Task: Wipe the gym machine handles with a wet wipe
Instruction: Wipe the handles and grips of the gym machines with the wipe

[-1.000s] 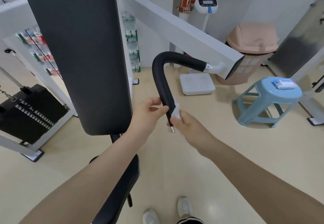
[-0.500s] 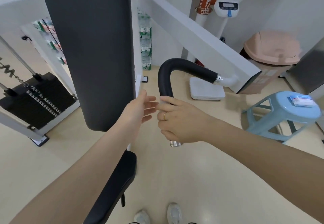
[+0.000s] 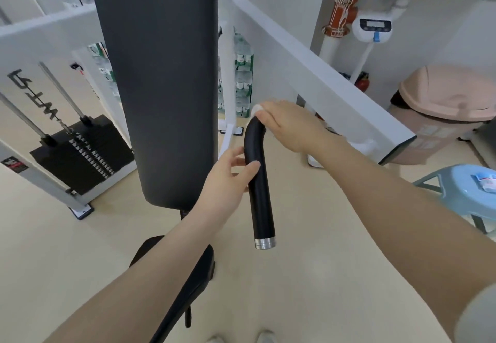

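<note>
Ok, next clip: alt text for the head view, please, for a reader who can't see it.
The right hand presses a white wet wipe over the bend of a black gym machine handle, while the left hand steadies the straight part below with its fingers. A dark upright back pad stands to the left, and a blue stool to the right.

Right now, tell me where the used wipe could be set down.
The stool top is bare left of the packet. Open floor lies below the handle, between both forearms. It is crowded around the bend, where the right hand presses the wipe.
</note>
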Tool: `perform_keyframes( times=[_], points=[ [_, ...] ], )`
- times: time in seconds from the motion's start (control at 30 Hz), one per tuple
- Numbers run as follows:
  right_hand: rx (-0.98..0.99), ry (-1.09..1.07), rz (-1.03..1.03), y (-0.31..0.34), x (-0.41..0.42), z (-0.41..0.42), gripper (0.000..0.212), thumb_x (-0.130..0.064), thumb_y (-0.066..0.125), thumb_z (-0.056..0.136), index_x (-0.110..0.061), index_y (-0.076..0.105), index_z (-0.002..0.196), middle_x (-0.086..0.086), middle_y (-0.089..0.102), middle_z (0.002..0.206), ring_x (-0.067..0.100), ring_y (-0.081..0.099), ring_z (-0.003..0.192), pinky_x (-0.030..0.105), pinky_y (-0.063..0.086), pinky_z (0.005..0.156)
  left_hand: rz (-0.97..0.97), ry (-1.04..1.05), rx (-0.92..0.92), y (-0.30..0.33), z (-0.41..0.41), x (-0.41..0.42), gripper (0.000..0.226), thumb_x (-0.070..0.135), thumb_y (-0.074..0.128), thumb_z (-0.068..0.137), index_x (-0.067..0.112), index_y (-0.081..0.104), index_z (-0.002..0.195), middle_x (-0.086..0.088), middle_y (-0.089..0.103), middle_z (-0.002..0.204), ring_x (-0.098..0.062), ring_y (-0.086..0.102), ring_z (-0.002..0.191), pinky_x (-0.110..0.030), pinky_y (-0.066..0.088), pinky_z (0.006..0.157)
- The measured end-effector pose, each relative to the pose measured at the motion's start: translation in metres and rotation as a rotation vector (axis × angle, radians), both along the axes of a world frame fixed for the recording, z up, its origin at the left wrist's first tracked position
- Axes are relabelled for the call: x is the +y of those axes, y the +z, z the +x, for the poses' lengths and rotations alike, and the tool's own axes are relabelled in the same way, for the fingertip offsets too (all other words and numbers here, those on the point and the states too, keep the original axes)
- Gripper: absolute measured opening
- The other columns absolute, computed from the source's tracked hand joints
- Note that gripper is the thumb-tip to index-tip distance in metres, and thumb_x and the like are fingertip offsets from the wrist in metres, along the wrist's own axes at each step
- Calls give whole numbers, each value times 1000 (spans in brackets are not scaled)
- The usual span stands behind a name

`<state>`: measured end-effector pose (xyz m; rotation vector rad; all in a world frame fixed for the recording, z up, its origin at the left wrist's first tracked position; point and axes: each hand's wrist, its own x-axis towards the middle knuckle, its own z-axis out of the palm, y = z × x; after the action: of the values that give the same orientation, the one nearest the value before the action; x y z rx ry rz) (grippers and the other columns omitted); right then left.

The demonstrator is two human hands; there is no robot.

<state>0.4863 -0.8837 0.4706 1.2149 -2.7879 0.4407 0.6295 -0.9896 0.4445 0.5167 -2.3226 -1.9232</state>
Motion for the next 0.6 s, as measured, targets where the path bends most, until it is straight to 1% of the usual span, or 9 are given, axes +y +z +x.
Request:
perform_keyframes(
  times=[0.07, 0.1, 0.13, 0.17, 0.23, 0.27, 0.4, 0.53, 0.6],
  points=[
    [-74, -150, -29, -4, 24, -4, 32, -36, 24, 99, -14, 44, 87, 1, 47, 72, 29, 51, 73, 40, 42, 67, -12, -5, 26, 2, -1, 0, 33, 24, 55, 92, 33, 46, 122, 9, 62, 105, 0, 65, 75, -14, 54, 67],
    [-66, -208, -11, -8, 42, -1, 28, -34, 27, 99, -14, 42, 87, 1, 45, 70, 28, 49, 69, 39, 41, 64, -17, -14, 29, 4, -2, -1, 36, 22, 55, 91, 32, 47, 125, 7, 63, 105, -1, 66, 75, -16, 55, 68],
    [-28, -251, 26, -13, 61, 2, 25, -33, 29, 99, -14, 43, 92, 1, 47, 72, 26, 48, 67, 37, 39, 61, -21, -22, 28, 5, -4, -1, 37, 21, 55, 91, 30, 47, 127, 6, 64, 105, -3, 67, 76, -17, 56, 68],
    [42, -287, 81, -20, 79, 7, 25, -33, 31, 99, -12, 45, 101, 3, 51, 79, 26, 50, 69, 35, 37, 61, -25, -27, 25, 5, -5, -2, 39, 20, 56, 91, 28, 47, 128, 5, 64, 105, -5, 67, 77, -18, 56, 67],
    [192, -362, 194, -34, 104, 16, 34, -32, 34, 99, -9, 44, 121, 9, 57, 95, 29, 53, 79, 34, 35, 66, -30, -26, 18, 5, -7, -3, 39, 20, 56, 91, 26, 47, 128, 4, 65, 105, -8, 68, 79, -16, 55, 63],
    [222, -395, 210, -41, 110, 19, 37, -30, 36, 98, -6, 43, 125, 12, 58, 99, 31, 53, 83, 35, 34, 70, -29, -23, 16, 4, -7, -3, 38, 20, 56, 91, 26, 47, 127, 3, 65, 104, -8, 68, 80, -15, 54, 61],
    [189, -488, 138, -50, 101, 23, 39, -27, 36, 98, -2, 41, 128, 18, 56, 108, 34, 49, 96, 38, 35, 82, -1, -24, 21, 3, -4, -3, 36, 19, 56, 91, 28, 49, 125, 1, 66, 104, -11, 68, 84, -17, 54, 65],
    [161, -379, -19, -38, 75, 23, 35, -22, 38, 98, -2, 43, 127, 18, 54, 117, 34, 47, 106, 38, 35, 89, 8, -40, 17, 3, -3, -5, 38, 19, 55, 92, 29, 48, 127, 0, 66, 105, -11, 68, 84, -13, 52, 61],
    [146, -287, -114, -30, 50, 25, 38, -21, 39, 98, -7, 40, 133, 15, 51, 128, 34, 44, 117, 38, 32, 97, 16, -50, 19, 2, -4, -6, 35, 19, 56, 91, 32, 51, 123, -2, 66, 107, -13, 68, 85, -17, 54, 66]
  ],
)
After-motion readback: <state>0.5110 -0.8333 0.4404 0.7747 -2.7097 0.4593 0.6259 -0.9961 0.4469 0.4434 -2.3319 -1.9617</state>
